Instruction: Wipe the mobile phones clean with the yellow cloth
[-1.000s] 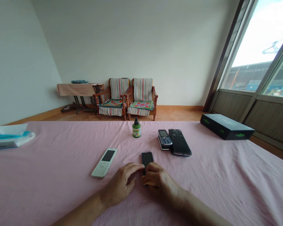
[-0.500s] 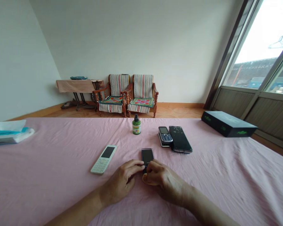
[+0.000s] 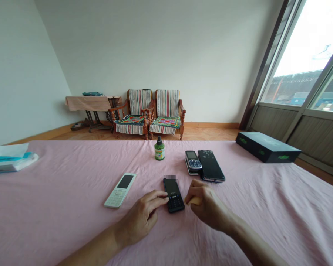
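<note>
A small black keypad phone lies flat on the pink cloth of the table. My left hand rests beside it, its fingertips touching the phone's left edge, fingers curled loosely. My right hand sits just right of the phone, closed around a small pale yellowish object that I cannot make out. A white keypad phone lies to the left. A little green bottle with a black cap stands farther back.
Two more phones lie side by side behind my right hand. A black box sits at the far right, a tissue pack at the far left. Two striped chairs and a side table stand against the wall.
My right hand has lifted off the black phone and moved right, uncovering its keypad. The left hand stays at the phone's left edge.
</note>
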A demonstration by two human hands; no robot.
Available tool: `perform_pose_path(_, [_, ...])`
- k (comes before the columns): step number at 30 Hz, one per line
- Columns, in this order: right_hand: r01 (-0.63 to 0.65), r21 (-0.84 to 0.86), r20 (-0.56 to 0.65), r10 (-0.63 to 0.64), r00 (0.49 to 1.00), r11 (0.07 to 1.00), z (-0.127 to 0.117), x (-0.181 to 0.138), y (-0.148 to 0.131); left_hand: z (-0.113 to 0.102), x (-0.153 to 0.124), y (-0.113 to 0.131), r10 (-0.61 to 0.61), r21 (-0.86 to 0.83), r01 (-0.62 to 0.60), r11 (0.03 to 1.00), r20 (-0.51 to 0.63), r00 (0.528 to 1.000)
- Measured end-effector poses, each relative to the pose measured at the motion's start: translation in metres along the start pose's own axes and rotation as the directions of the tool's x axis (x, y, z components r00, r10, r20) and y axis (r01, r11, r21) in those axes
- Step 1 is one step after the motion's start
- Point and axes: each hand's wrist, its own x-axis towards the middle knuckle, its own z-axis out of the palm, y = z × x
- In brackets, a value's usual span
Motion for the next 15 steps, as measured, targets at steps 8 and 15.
perform_pose_path(8, [-0.179,0.433,-0.042,0.218,0.975,0.883,0.026,0.006,-0.006,0.000,-0.001,0.006,-0.017,-0.028,0.017,0.999,0.000,1.000])
perform_pose_path(15, [-0.193,0.704,-0.048,0.317,0.947,0.683,0.023,0.008,-0.022,0.000,0.001,0.013,-0.098,-0.179,0.092,0.980,-0.022,0.995])
